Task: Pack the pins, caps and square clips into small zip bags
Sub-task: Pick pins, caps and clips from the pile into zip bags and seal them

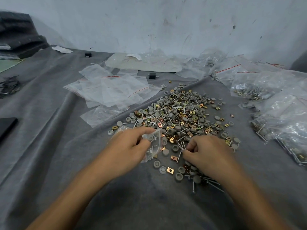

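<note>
Thin floppy plastic, the zip bag (155,143) hangs from the left hand (131,146), whose grip pinches its mouth, beside the pile (179,117) on the desk (49,146). The right hand (209,151) closes its grip on slim, probably slippery pins (181,146); bunching the shafts should hold best.

1. The worktop (49,146) is covered by a grey cloth lying in long folds.
2. A loose heap (181,117) of metal pins (179,156), grey caps (166,152) and gold square clips (170,170) spreads across its middle.
3. Empty zip bags (113,90) with red seal lines overlap beyond the heap's left side.
4. Filled bags (274,113) crowd the right side.
5. A small black block (152,75) sits just in front of a pale flat sheet (142,63) by the wall; a second block (88,54) sits further left.
6. A dark tangle (10,85) and a flat black object (6,127) lie at the left edge.
</note>
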